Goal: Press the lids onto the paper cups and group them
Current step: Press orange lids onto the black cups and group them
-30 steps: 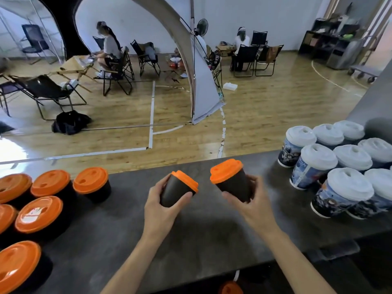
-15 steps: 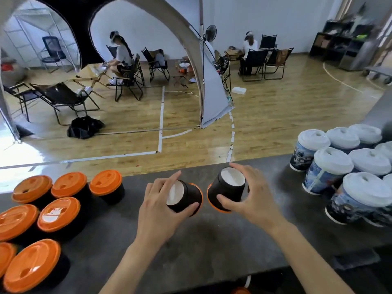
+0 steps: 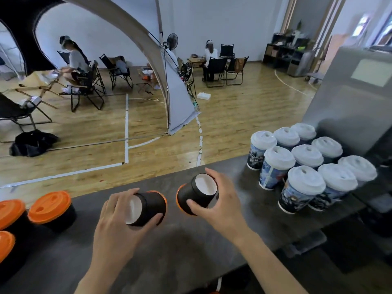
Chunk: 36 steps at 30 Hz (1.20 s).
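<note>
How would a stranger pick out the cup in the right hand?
On the dark counter, between orange-lidded cups at left and white-lidded cups at right, each hand holds a cup. The right hand grips the black cup nearer the white-lidded group, white base tilted upward.

This is a big indoor hall, like a sports hall now used as a work room. The wooden floor [image 3: 233, 124] carries white court lines [image 3: 126, 128] around a grey tent [image 3: 180, 102]. Left and right of the tent, people [image 3: 74, 60] sit on folding chairs [image 3: 214, 68]. Far right of the tent stand dark shelves [image 3: 284, 49], and in front of it runs a dark bench [image 3: 191, 251] with groups of lidded paper cups [image 3: 305, 187]
</note>
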Available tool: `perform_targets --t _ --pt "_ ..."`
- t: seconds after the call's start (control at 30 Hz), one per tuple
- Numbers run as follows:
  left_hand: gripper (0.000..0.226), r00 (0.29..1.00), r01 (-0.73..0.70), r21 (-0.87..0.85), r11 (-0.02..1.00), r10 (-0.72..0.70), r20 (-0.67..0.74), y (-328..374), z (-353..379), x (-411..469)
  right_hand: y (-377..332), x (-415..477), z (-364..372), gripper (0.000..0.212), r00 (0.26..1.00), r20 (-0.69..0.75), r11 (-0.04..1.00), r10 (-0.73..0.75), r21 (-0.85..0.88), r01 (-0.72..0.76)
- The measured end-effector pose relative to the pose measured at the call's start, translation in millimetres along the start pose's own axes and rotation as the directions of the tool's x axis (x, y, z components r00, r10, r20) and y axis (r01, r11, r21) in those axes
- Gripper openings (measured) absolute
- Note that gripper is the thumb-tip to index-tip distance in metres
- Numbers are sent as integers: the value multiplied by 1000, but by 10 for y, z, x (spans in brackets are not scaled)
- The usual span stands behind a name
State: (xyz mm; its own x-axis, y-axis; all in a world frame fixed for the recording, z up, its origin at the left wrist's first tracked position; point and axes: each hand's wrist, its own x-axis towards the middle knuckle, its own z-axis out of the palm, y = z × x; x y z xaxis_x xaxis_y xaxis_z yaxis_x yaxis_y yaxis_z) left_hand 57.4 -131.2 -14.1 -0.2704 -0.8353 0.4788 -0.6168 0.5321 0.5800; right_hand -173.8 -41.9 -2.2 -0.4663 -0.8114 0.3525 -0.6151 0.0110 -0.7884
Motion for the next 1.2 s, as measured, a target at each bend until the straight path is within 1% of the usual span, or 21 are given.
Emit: perform_targets --t 0.07,0.1,0.17,0.2,0.23,0.3,0.33,0.37,0.4,0.43,0.5,0.53,0.57,0.63,0.67,0.73,0.8,0.9,1.0,1.07,1.2 --pt "78 967 252 -252 935 -256 15 -8 56 54 83 -14 -17 74 994 -81 992 72 114 -62" --pt "83 922 379 -364 851 -380 72 -20 106 62 121 -32 -25 73 984 -93 972 150 194 -129" --pt "85 827 546 -544 637 -515 227 -82 257 38 237 -65 -8 76 939 -56 864 339 414 -287" --pt "80 780 601 -618 507 -542 314 -100 339 19 289 -82 1 75 902 11 748 431 555 -364" --pt "74 722 658 -661 360 -552 418 -90 421 -3 324 -100 3 73 857 113 575 503 696 -430" --pt "64 621 728 -679 97 -513 592 -24 565 -39 361 -154 26 62 763 358 132 538 858 -496" --pt "63 597 741 -671 30 -487 638 23 630 -40 374 -187 34 55 726 448 -50 522 866 -498" --pt "63 592 743 -669 -3 -464 659 79 693 -32 392 -220 41 51 702 502 -174 505 856 -487" --pt "62 595 740 -672 -9 -455 662 131 760 -23 414 -253 56 50 692 522 -243 498 851 -466" --pt "61 601 738 -674 -5 -448 662 183 819 -13 452 -282 63 49 688 523 -263 503 851 -455" --pt "65 603 754 -656 37 -435 669 262 937 0 498 -319 60 44 706 518 -214 483 852 -479" --pt "74 614 759 -644 95 -432 660 283 991 11 515 -329 47 44 731 502 -149 462 857 -494" --pt "82 645 751 -629 201 -426 634 305 1037 23 552 -332 32 51 763 465 -53 448 866 -497" --pt "86 740 672 -558 488 -397 544 365 1129 89 644 -320 -20 73 824 342 203 451 860 -468" --pt "84 783 612 -516 600 -366 503 396 1204 151 693 -308 -61 79 848 242 359 471 826 -434" --pt "81 841 504 -486 714 -278 464 458 1446 320 816 -285 -140 78 877 6 669 481 644 -371" --pt "80 856 451 -462 764 -224 466 564 1752 538 957 -237 -202 74 877 -171 827 450 450 -336" --pt "78 857 398 -438 806 -156 492 777 2210 829 1199 -129 -261 75 831 -367 903 417 272 -333" --pt "79 853 327 -417 848 -75 517 962 2596 1019 1363 -52 -244 81 800 -384 887 461 221 -405" --pt "81 849 284 -422 861 -21 528 1057 2762 1112 1438 -33 -210 82 804 -378 888 460 185 -421" --pt "83 849 273 -435 858 -2 529 1155 2924 1210 1494 -20 -190 83 800 -397 893 449 163 -421"
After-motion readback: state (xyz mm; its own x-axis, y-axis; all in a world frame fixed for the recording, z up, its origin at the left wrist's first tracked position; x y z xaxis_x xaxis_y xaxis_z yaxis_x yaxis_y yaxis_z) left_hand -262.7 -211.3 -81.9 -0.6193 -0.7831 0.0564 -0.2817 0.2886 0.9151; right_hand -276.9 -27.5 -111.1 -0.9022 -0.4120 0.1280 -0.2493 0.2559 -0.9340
